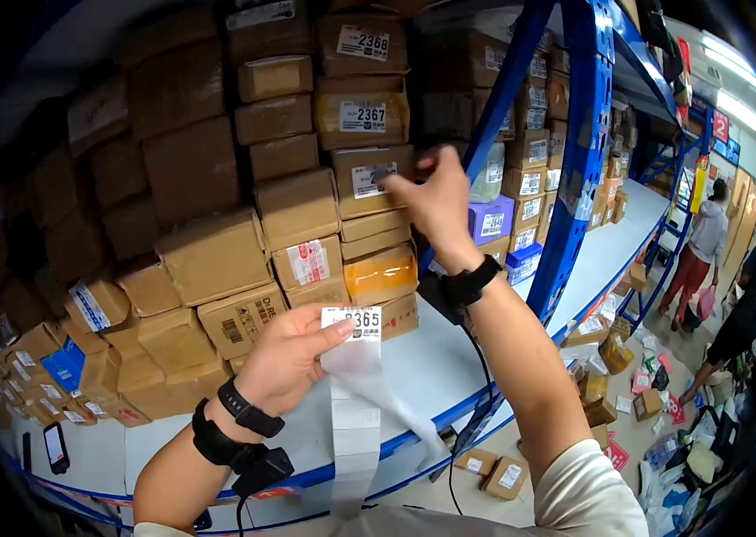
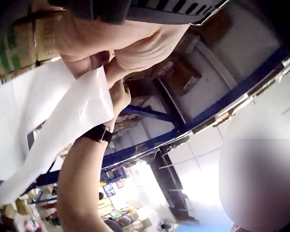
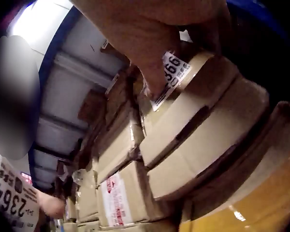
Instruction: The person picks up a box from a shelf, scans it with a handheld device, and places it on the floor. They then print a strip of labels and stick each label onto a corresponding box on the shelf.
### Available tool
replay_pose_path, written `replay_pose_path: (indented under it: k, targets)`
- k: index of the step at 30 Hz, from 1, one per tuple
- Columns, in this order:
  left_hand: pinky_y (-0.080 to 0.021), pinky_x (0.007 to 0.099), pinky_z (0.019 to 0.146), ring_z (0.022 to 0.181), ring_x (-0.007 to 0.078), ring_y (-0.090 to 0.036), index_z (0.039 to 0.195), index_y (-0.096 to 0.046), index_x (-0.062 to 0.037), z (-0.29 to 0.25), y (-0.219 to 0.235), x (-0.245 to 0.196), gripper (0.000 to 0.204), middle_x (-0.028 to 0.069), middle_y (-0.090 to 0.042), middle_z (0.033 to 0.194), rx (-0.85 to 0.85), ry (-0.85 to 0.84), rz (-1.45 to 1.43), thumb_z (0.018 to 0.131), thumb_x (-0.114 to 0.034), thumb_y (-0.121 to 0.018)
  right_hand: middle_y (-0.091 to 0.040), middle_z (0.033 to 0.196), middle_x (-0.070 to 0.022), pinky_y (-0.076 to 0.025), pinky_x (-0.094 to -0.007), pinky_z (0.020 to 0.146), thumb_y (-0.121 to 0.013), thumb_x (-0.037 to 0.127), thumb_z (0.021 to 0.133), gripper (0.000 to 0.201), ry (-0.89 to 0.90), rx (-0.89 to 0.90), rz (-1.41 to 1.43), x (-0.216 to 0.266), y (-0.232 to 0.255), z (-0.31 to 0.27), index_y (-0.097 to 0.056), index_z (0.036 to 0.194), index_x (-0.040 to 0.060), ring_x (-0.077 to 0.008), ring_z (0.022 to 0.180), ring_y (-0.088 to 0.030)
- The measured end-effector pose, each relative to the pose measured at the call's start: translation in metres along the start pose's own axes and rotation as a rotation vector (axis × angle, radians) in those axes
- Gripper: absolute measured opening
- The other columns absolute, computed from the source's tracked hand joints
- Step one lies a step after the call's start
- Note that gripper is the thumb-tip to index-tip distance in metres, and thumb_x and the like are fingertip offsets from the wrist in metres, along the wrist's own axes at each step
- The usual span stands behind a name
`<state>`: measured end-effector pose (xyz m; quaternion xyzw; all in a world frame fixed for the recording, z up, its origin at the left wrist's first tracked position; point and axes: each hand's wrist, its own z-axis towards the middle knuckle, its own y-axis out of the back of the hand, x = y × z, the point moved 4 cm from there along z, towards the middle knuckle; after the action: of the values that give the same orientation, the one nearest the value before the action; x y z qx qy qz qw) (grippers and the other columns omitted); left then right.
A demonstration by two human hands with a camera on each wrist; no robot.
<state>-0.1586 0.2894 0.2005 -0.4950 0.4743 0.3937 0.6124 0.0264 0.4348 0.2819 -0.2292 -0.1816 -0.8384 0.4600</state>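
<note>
My left hand (image 1: 281,358) pinches a strip of label stickers (image 1: 356,438) between thumb and fingers, with a numbered label at its top. The strip's pale backing hangs down in a loop, also filling much of the left wrist view. In front of the stacked boxes, my right hand (image 1: 439,201) has its thumb and fingers spread at a cardboard box (image 1: 351,192). A white label (image 3: 171,79) ending in 366 lies on that box's face, and the right thumb (image 3: 154,84) rests on it.
More cardboard boxes (image 1: 208,259) are piled on the white shelf (image 1: 297,447). A blue upright (image 1: 575,152) stands right of my right arm. A phone (image 1: 56,447) lies at the shelf's left. Parcels and bags litter the floor at right, where two people (image 1: 707,233) stand.
</note>
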Motion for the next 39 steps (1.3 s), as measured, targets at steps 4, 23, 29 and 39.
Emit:
replay_pose_path:
  k: [4, 23, 29, 39]
  targets:
    - [-0.054, 0.0240, 0.074, 0.085, 0.0123, -0.066, 0.111, -0.059, 0.0037, 0.003, -0.006, 0.009, 0.019, 0.0090, -0.069, 0.101, 0.082, 0.079, -0.036, 0.095, -0.007, -0.058, -0.064, 0.077, -0.0110, -0.049, -0.0315, 0.064, -0.076, 0.018, 0.077, 0.030, 0.063, -0.011, 0.235, -0.020, 0.013, -0.020, -0.056, 0.091, 0.0005, -0.0195, 0.069, -0.062]
    - [-0.053, 0.0238, 0.067, 0.074, 0.0138, -0.068, 0.105, -0.060, 0.0068, 0.036, 0.007, 0.018, 0.038, 0.0138, -0.070, 0.083, -0.063, -0.160, 0.252, 0.097, -0.030, -0.056, -0.048, 0.114, -0.0157, -0.038, -0.0326, 0.095, -0.081, 0.021, 0.075, 0.032, 0.104, 0.274, 0.082, -0.014, -0.002, -0.049, -0.058, 0.092, 0.0052, -0.0263, 0.112, -0.044]
    - [-0.053, 0.0242, 0.070, 0.081, 0.0139, -0.068, 0.142, -0.024, 0.0102, 0.045, -0.004, 0.007, 0.065, 0.0178, -0.070, 0.096, -0.055, -0.323, 0.359, 0.091, -0.005, -0.062, -0.050, 0.105, -0.0155, -0.044, -0.0333, 0.085, -0.083, 0.025, 0.073, 0.038, 0.024, 0.237, 0.048, -0.019, -0.011, -0.049, -0.059, 0.093, 0.0031, -0.0273, 0.100, -0.049]
    - [-0.053, 0.0239, 0.070, 0.083, 0.0152, -0.068, 0.147, -0.012, 0.0108, 0.060, -0.011, 0.005, 0.075, 0.0196, -0.070, 0.097, -0.066, -0.366, 0.439, 0.092, -0.003, -0.061, -0.061, 0.090, -0.0137, -0.050, -0.0357, 0.072, -0.079, 0.019, 0.077, 0.040, -0.113, 0.158, 0.104, -0.019, 0.000, -0.048, -0.054, 0.100, -0.0014, -0.0270, 0.079, -0.063]
